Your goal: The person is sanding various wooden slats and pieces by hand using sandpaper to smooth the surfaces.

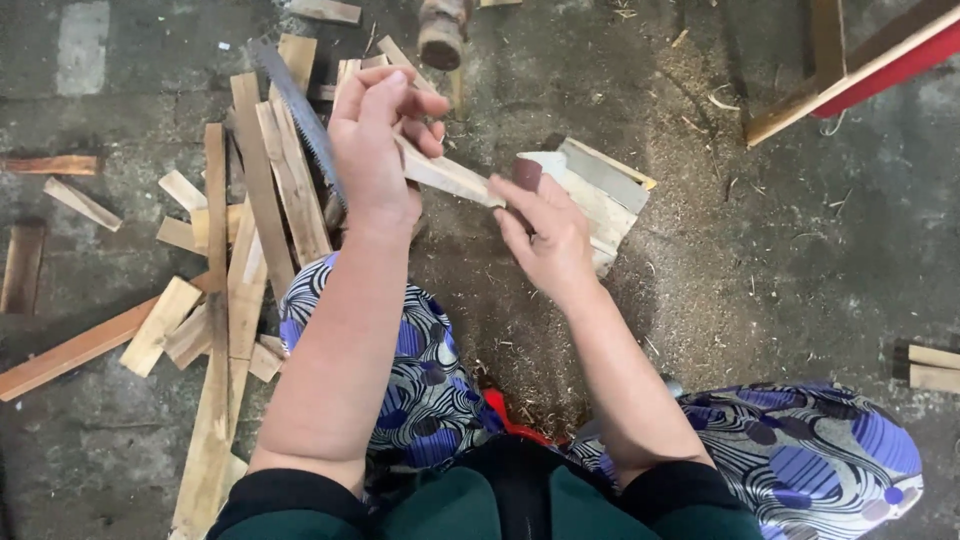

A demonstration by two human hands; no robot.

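Together, left hand (375,140) grips a wood strip (450,177); right hand (545,235) presses sandpaper (526,174).

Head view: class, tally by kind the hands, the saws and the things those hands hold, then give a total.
Hands: 2, the left hand and the right hand
Saws: 1, the saw beside the left hand
Wooden strips held: 1, the wooden strip in the left hand
Sanding pieces held: 1, the brown sanding piece in the right hand
Total: 5

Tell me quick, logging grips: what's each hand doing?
Left hand: closed on the wooden strip.
Right hand: closed on a dark sanding piece against the strip.
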